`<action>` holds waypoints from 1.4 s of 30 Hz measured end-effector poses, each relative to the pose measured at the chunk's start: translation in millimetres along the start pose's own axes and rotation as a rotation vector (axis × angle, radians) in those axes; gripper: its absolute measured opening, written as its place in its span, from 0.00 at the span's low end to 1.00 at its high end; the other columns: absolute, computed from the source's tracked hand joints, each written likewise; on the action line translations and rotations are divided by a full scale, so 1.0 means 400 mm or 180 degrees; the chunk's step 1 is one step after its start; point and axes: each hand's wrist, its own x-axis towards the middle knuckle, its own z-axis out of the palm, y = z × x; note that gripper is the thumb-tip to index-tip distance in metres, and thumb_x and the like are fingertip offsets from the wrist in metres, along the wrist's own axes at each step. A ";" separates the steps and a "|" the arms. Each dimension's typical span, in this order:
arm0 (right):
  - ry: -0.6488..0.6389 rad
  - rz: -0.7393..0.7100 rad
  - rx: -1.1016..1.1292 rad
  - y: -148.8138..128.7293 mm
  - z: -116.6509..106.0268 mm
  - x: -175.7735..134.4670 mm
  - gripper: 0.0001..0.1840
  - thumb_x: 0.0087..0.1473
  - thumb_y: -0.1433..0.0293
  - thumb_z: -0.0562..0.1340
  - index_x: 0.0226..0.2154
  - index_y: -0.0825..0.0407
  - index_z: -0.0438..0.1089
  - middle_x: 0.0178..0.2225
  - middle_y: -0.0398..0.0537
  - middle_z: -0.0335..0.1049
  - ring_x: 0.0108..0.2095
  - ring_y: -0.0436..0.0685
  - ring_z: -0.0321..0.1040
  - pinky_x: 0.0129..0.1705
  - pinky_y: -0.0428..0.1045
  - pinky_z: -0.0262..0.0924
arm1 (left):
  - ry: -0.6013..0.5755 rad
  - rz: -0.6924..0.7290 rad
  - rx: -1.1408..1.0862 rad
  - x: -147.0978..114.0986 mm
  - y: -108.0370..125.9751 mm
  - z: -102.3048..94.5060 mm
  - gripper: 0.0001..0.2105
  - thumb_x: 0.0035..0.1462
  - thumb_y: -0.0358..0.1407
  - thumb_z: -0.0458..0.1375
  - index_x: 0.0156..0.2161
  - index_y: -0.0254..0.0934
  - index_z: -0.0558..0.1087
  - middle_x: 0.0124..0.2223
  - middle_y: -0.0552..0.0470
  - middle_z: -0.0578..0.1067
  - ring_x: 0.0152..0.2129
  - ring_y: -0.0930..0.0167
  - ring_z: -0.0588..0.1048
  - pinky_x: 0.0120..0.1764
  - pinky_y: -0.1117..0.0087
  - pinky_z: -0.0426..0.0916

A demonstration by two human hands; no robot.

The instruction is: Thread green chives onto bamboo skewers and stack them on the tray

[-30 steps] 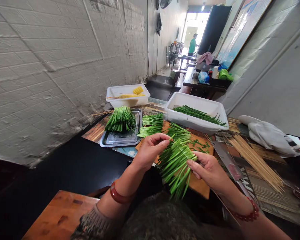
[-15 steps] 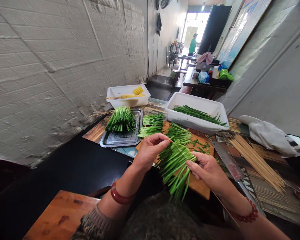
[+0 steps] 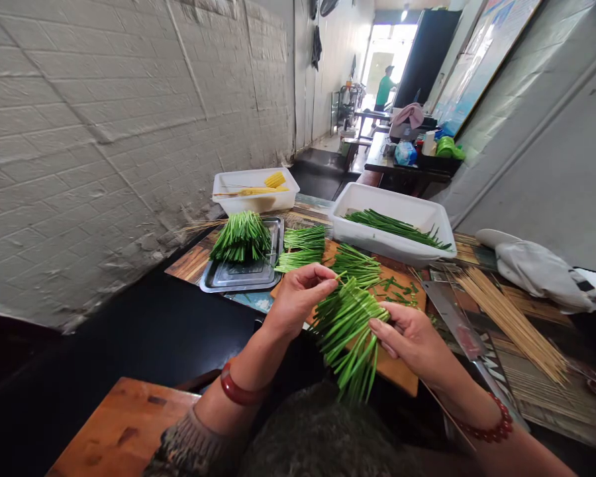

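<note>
My left hand (image 3: 305,291) is closed in a pinch on the end of a thin green chive stem. My right hand (image 3: 410,338) grips a row of cut chives (image 3: 350,324) threaded side by side, their lower ends hanging loose. A thin skewer (image 3: 449,414) runs out below my right wrist; its part inside the chives is hidden. Under and beyond my hands, a wooden cutting board (image 3: 404,381) bears another pile of chives (image 3: 357,265) and short green scraps (image 3: 397,290). To the left, a metal tray (image 3: 246,278) holds a heap of skewered chives (image 3: 242,237).
A cleaver (image 3: 451,315) lies right of the board, beside a bundle of bamboo skewers (image 3: 516,324). Behind stand a white tub (image 3: 392,248) with long chives and a white tub (image 3: 255,204) with yellow skewered food. A person (image 3: 384,89) stands near the doorway.
</note>
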 end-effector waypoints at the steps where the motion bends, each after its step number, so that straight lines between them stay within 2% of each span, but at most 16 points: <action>1: 0.0013 0.0006 -0.0003 0.001 0.000 0.001 0.17 0.60 0.58 0.57 0.25 0.51 0.64 0.17 0.37 0.53 0.18 0.48 0.48 0.21 0.46 0.46 | 0.0004 0.0005 0.0009 0.000 0.000 0.000 0.08 0.44 0.36 0.69 0.28 0.34 0.77 0.24 0.56 0.71 0.21 0.79 0.62 0.26 0.76 0.56; 10: -0.0019 -0.0018 -0.0029 0.006 0.002 -0.004 0.17 0.61 0.58 0.56 0.26 0.51 0.65 0.17 0.37 0.52 0.18 0.49 0.48 0.22 0.46 0.46 | 0.0051 -0.0101 -0.0092 -0.003 -0.006 -0.004 0.12 0.45 0.40 0.69 0.30 0.34 0.78 0.25 0.54 0.72 0.21 0.77 0.63 0.25 0.76 0.56; 17: 0.0013 -0.0047 -0.0010 0.008 0.003 -0.008 0.17 0.61 0.59 0.57 0.27 0.52 0.67 0.17 0.37 0.54 0.19 0.49 0.48 0.22 0.45 0.47 | 0.0016 -0.0065 -0.0178 -0.005 -0.001 -0.002 0.09 0.44 0.38 0.70 0.28 0.34 0.77 0.25 0.56 0.72 0.21 0.79 0.63 0.27 0.76 0.57; 22: 0.0077 -0.0050 -0.0026 0.003 0.006 -0.013 0.17 0.61 0.57 0.57 0.28 0.52 0.69 0.20 0.39 0.58 0.19 0.49 0.51 0.22 0.45 0.48 | 0.0143 -0.0088 -0.0177 -0.006 0.005 0.001 0.10 0.42 0.39 0.70 0.27 0.34 0.77 0.24 0.56 0.71 0.21 0.78 0.63 0.26 0.75 0.58; 26: 0.0062 -0.0048 -0.0055 -0.008 0.009 -0.011 0.17 0.60 0.58 0.58 0.26 0.52 0.68 0.18 0.39 0.56 0.19 0.49 0.51 0.22 0.45 0.48 | 0.0153 -0.0094 -0.0152 -0.007 0.006 0.003 0.11 0.41 0.39 0.70 0.27 0.34 0.77 0.24 0.55 0.72 0.21 0.78 0.64 0.27 0.75 0.58; 42: 0.0055 0.0005 -0.0053 -0.002 0.013 -0.007 0.15 0.60 0.61 0.57 0.29 0.53 0.70 0.19 0.39 0.56 0.19 0.48 0.49 0.21 0.45 0.47 | 0.0223 0.0196 0.0207 -0.008 0.007 0.006 0.07 0.43 0.35 0.69 0.26 0.34 0.77 0.24 0.55 0.72 0.22 0.77 0.65 0.28 0.75 0.58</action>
